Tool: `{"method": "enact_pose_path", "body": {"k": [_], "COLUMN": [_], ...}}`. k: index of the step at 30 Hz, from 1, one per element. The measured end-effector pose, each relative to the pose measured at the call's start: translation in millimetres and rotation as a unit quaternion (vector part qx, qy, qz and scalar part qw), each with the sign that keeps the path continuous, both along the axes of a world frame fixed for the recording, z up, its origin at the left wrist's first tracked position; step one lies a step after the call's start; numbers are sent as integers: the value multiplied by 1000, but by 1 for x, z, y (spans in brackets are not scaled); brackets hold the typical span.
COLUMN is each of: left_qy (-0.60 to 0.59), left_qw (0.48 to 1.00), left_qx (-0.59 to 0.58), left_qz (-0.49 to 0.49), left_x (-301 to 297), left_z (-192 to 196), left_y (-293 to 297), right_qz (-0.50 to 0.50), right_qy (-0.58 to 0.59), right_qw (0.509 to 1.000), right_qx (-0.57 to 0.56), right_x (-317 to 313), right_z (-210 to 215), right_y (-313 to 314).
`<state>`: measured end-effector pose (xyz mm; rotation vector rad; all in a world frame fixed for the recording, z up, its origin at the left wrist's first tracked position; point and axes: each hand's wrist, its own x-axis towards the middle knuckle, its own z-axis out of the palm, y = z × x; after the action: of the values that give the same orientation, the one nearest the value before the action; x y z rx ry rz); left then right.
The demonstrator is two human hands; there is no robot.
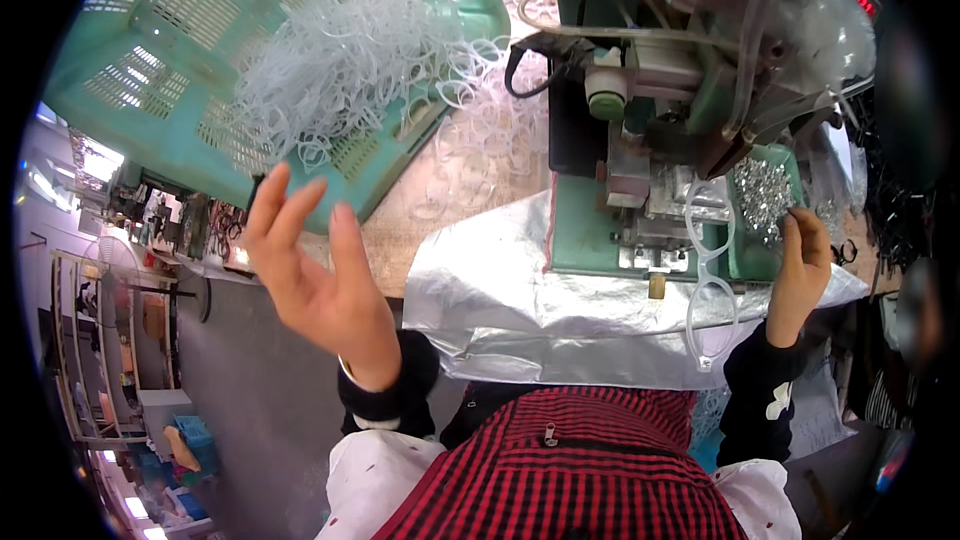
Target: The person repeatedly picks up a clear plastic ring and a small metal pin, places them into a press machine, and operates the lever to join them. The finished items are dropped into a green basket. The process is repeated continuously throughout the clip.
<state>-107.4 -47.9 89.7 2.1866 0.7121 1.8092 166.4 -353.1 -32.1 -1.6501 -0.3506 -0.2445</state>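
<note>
Glossy, clear plastic forms the heaped frames (345, 55) and the single frame (707, 257), while the basket (110, 35) is perforated, duller plastic. The bench (397, 242) looks like rough wood, partly under a creased, shiny foil-like sheet (500, 290). The machine fixture (652, 259) is smooth metal, the small pieces (762, 190) glint like metal, and the apron (560, 465) is matt cloth.

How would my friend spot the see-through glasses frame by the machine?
Find the big machine at the upper right. Below it, just left of the small green tray of shiny bits and the right hand, is a clear glasses frame, one ring above the other in the picture. It's by itself, unlike the tangled clear pieces in the big green basket.
</note>
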Motion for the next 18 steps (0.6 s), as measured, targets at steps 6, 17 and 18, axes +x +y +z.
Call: {"method": "enact_pose_path", "body": {"k": [6,17,18], "left_qy": [423,379,394], "left_qw": [904,899,898], "left_qx": [14,-214,-195], "left_qz": [53,-48,-30], "left_x": [41,15,17], "left_z": [-100,-133,-146], "left_y": [66,141,138], "right_qz": [26,-136,-114], "right_qy": [28,9,6], "right_qw": [998,984,990], "right_qx": [-53,-110,-86], "right_x": [-5,-44,-45], "right_z": [9,-13,-10], "right_y": [26,-98,-89]}}
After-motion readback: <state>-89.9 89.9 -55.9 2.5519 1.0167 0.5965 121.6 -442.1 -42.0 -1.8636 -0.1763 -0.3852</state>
